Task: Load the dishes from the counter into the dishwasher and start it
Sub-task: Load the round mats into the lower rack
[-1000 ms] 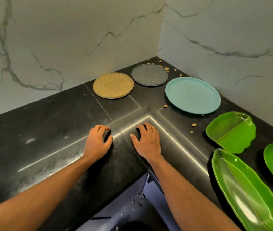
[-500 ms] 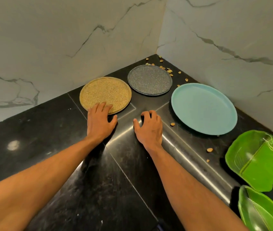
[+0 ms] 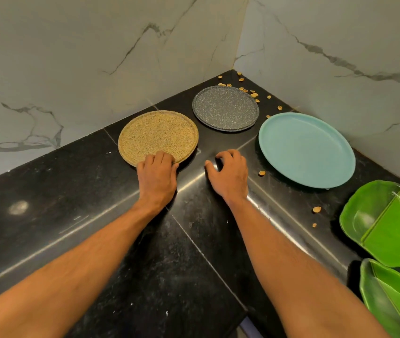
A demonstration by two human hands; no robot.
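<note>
My left hand (image 3: 157, 176) lies on the near rim of a yellow speckled plate (image 3: 157, 135), fingers curled over its edge and thumb at the rim. My right hand (image 3: 229, 176) rests on the black counter (image 3: 72, 203) beside it, fingers loosely curled and holding nothing. A grey speckled plate (image 3: 225, 108) lies in the corner behind. To the right is a large teal plate (image 3: 306, 150). A green leaf-shaped divided dish (image 3: 382, 223) and a second, long green leaf dish (image 3: 394, 298) lie at the right edge. The dishwasher is out of view.
Marble walls meet in a corner behind the plates. Nut shells (image 3: 252, 93) are scattered round the grey plate, and single shells (image 3: 316, 209) lie near the teal plate and green dish. The counter's front edge shows at the bottom.
Both hands slid forward across the counter toward the corner. My left hand went from the bare counter onto the yellow plate's near rim, and its fingers curled.
</note>
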